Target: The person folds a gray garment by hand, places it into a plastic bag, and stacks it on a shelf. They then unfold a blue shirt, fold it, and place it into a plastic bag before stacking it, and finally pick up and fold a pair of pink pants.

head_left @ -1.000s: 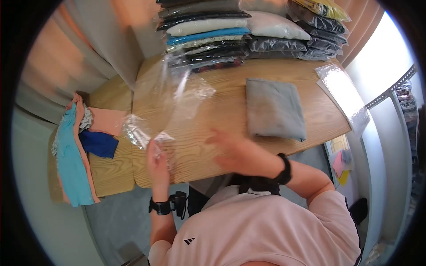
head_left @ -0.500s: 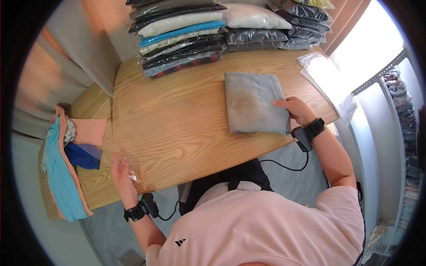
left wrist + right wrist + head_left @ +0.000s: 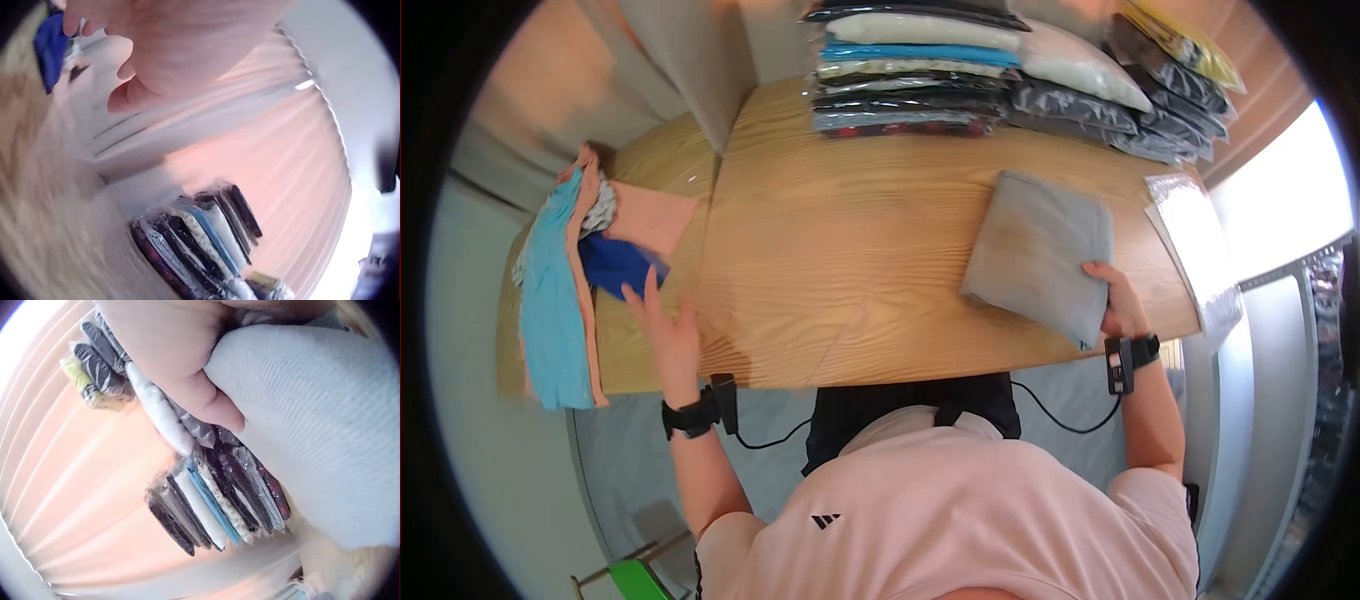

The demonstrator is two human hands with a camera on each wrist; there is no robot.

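Observation:
My right hand [image 3: 1122, 300] grips the near right edge of a folded grey garment [image 3: 1040, 250], thumb on top and the other fingers hidden beneath. In the right wrist view, ribbed-looking pale cloth [image 3: 312, 425] fills the right side, with the thumb on its edge. Over the left part of the table, my left hand [image 3: 668, 340] is raised with its fingers spread and holds nothing. Its fingertips overlap the edge of a blue folded cloth [image 3: 618, 265] in the head view. A faint edge of clear plastic [image 3: 847, 330] shows on the wood in front of me.
Stacks of bagged clothes [image 3: 915, 80] stand along the back of the wooden table [image 3: 820, 230], with more bagged clothes [image 3: 1170, 90] at the back right. Shiny clear bags [image 3: 1200, 250] lie by the right edge. Light-blue trousers [image 3: 555, 290] and peach cloth [image 3: 650, 215] lie at the left.
The left hand let go of the clear plastic bag and moved up, fingers spreading. The right hand went to the grey garment and took hold of its right edge; the garment has turned slightly.

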